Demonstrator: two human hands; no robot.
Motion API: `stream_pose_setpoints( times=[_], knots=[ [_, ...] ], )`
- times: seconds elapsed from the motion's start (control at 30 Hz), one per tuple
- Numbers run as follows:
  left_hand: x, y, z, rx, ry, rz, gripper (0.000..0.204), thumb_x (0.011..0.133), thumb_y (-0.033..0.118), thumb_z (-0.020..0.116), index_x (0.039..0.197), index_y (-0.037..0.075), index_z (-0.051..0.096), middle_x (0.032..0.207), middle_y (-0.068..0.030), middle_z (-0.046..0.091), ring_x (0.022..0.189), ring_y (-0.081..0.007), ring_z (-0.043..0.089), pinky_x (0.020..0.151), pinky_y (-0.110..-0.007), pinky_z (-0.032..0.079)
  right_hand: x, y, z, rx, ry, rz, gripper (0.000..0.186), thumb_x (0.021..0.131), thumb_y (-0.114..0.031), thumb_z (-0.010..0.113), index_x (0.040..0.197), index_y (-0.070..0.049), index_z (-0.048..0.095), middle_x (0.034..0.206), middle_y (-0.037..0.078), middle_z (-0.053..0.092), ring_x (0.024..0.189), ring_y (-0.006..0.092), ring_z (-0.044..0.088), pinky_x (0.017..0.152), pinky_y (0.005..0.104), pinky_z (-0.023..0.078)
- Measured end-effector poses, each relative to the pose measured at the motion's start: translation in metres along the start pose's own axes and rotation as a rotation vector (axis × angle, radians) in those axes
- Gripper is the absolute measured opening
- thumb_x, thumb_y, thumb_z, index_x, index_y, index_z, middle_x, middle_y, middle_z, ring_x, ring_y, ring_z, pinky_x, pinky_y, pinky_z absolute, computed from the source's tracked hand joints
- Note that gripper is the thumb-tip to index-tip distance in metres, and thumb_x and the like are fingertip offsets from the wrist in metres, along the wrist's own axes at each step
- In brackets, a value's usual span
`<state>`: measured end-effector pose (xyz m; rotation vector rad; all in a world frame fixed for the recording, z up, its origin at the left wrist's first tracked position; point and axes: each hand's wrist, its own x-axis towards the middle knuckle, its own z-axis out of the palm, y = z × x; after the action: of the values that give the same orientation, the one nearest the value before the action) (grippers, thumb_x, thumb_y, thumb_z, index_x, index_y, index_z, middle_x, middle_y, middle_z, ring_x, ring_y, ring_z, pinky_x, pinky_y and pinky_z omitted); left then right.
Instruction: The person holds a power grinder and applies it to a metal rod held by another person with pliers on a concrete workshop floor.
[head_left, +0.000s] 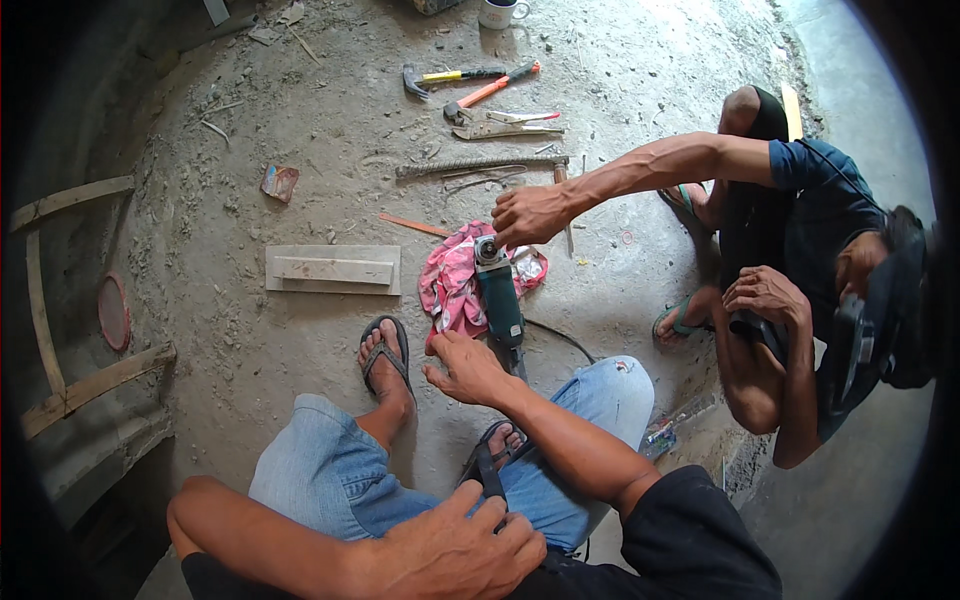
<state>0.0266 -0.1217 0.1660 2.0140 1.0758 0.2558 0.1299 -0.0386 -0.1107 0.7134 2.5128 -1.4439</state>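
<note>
Floor [330, 200] of rough, dusty ground was strewn with debris [214, 130] and bordered at left by a wooden frame [75, 203]. A crouched co-worker [812, 205] was seen at right. A wooden float [335, 271] was laid left of a green angle grinder [500, 300], which was rested partly on a pink cloth [448, 282]; hammers [456, 75] were placed beyond. The right hand [472, 368] was held loosely spread near the grinder's rear; whether anything was gripped by the left hand [450, 550], nearer the body, could not be told. The co-worker's hand [530, 212] was held at the grinder's head, where no disc could be made out; work there was judged unfinished.
</note>
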Motion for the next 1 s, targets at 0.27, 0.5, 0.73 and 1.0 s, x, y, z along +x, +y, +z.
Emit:
stream_pose_setpoints(
  times=[0.27, 0.5, 0.73, 1.0],
  knots=[
    [0.001, 0.000, 0.000, 0.017, -0.015, -0.004, 0.029, 0.084, 0.036, 0.068, 0.095, 0.010, 0.059, 0.088, -0.0066, 0.056, 0.088, -0.0215, 0.054, 0.079, -0.037, 0.038, 0.000, -0.001, -0.002, 0.012, -0.003, -0.005, 0.033, 0.087, -0.028, 0.066, 0.106, -0.002, 0.057, 0.100, 0.021, 0.061, 0.095, 0.0405, 0.061, 0.081, 0.0476, 0.048],
    [0.002, 0.000, -0.001, -0.005, -0.012, -0.006, 0.029, 0.085, 0.034, 0.068, 0.098, 0.010, 0.059, 0.090, -0.0071, 0.056, 0.089, -0.0221, 0.054, 0.080, -0.038, 0.039, 0.000, 0.000, -0.002, 0.011, -0.017, 0.010, 0.032, 0.088, -0.028, 0.065, 0.106, -0.003, 0.057, 0.100, 0.021, 0.061, 0.096, 0.0401, 0.061, 0.082, 0.0474, 0.048],
    [0.002, 0.000, -0.003, -0.057, -0.075, -0.015, 0.028, 0.086, 0.033, 0.068, 0.098, 0.009, 0.058, 0.092, -0.0082, 0.055, 0.089, -0.0223, 0.052, 0.080, -0.038, 0.037, 0.000, -0.003, -0.003, 0.032, -0.015, -0.009, 0.032, 0.088, -0.029, 0.065, 0.105, -0.003, 0.058, 0.102, 0.021, 0.062, 0.097, 0.0400, 0.061, 0.083, 0.0470, 0.048],
    [0.004, -0.010, -0.002, -0.078, -0.078, 0.060, 0.037, 0.089, 0.035, 0.063, 0.109, 0.005, 0.056, 0.095, -0.0096, 0.057, 0.087, -0.0230, 0.055, 0.079, -0.038, 0.040, -0.001, -0.002, -0.004, 0.024, -0.020, -0.006, 0.032, 0.088, -0.028, 0.064, 0.107, -0.002, 0.059, 0.102, 0.021, 0.062, 0.098, 0.0395, 0.061, 0.085, 0.0464, 0.048]
  ],
)
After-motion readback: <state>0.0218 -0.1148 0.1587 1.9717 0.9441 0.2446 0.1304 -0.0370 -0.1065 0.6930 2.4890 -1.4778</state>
